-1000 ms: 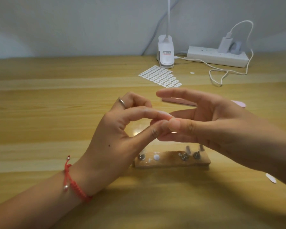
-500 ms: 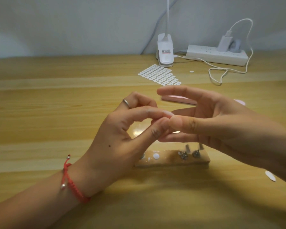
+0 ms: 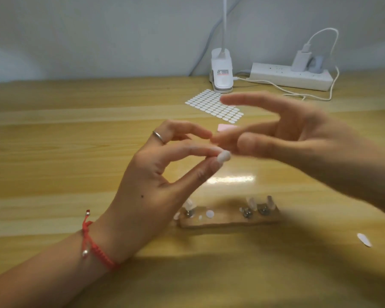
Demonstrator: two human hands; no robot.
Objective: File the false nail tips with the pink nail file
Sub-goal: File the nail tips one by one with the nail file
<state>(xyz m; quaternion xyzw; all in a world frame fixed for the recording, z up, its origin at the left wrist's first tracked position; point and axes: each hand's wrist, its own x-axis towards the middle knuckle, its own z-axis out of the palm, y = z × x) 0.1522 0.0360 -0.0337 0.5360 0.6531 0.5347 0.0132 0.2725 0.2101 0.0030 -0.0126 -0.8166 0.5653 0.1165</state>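
Clamped tight, the grip of the left hand (image 3: 162,176) pinches a small white false nail tip (image 3: 224,156) between thumb and forefinger at centre frame. At centre right the right hand (image 3: 302,141) is motion-blurred; its grip looks apart, fingers spread and holding nothing, just beside the tip. Behind the fingers the pink nail file (image 3: 226,127) lies on the bench (image 3: 53,152), mostly hidden. Below the hands sits a wooden block (image 3: 227,220) carrying more tips. A loose tip (image 3: 364,239) lies at lower right.

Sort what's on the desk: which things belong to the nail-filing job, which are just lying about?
Job: nail tip pinched in left hand; pink nail file; wooden stand with tips.
Lying about: sticker sheet; clip lamp; power strip; loose white piece.
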